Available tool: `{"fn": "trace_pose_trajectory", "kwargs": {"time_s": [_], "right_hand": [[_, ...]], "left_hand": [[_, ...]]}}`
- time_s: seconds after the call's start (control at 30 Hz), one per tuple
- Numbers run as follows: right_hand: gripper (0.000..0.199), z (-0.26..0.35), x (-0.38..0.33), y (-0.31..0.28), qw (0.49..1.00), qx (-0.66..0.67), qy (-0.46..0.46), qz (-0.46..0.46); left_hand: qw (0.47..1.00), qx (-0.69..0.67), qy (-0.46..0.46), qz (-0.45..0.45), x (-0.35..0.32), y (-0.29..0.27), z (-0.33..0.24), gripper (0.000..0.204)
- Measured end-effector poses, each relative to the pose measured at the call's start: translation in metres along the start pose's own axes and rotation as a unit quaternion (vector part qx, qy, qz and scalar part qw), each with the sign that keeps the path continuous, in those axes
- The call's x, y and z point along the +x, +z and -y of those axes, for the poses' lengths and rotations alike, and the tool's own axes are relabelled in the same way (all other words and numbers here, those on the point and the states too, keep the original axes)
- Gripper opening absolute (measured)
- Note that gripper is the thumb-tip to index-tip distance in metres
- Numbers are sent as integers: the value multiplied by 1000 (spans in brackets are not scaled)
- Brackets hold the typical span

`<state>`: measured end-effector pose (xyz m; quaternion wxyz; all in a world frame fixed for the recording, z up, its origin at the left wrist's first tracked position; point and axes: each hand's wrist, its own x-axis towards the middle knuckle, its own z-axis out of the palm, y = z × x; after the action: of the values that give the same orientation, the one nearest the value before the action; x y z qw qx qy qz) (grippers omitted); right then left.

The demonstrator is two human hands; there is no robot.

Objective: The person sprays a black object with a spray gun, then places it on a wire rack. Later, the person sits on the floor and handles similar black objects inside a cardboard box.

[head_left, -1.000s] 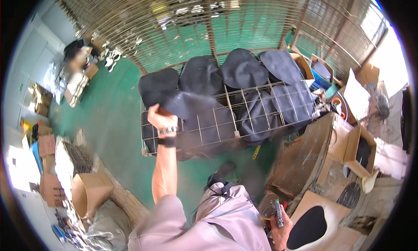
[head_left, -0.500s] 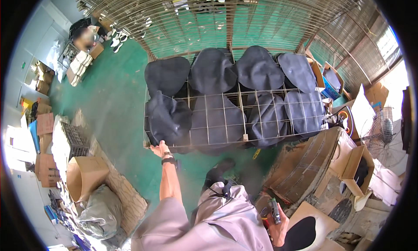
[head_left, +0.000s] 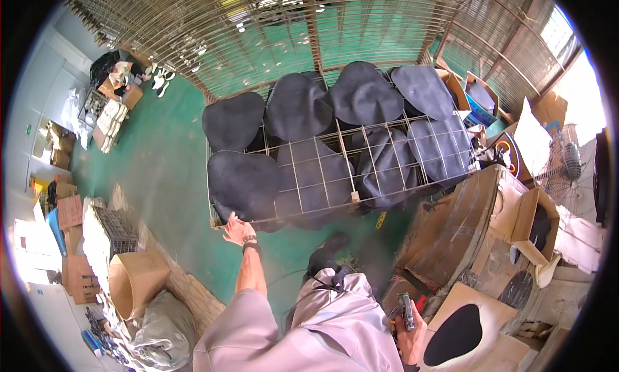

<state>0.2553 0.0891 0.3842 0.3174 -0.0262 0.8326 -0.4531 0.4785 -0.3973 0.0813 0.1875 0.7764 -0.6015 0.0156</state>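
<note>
Hands: left hand (head_left: 236, 231) open beside the wire cage (head_left: 335, 178) of black pads; right hand (head_left: 410, 333) grips a dark tool (head_left: 406, 311).

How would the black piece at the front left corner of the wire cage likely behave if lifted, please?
The black piece bulges against the wire cage, so it is probably soft and floppy. Its neighbours are creased, suggesting light, pliable sheet material unlikely to roll.

An open cardboard box (head_left: 132, 282) stands on the green floor (head_left: 164, 169), and a standing fan (head_left: 564, 166) stands beside more brown cartons (head_left: 467, 224).
</note>
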Motion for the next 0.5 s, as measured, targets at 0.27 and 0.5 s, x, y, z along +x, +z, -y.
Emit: {"fn": "trace_pose_trajectory", "kwargs": {"time_s": [0.27,0.5], "right_hand": [[52,-57,-22,-9,987,-21,-61,-148],[56,-102,-85,-32,953,-24,-28,-302]], "left_hand": [[967,-172,182,-45,-55,-33,-81,43],[641,-324,389,578,-217,-9,-148,30]]}}
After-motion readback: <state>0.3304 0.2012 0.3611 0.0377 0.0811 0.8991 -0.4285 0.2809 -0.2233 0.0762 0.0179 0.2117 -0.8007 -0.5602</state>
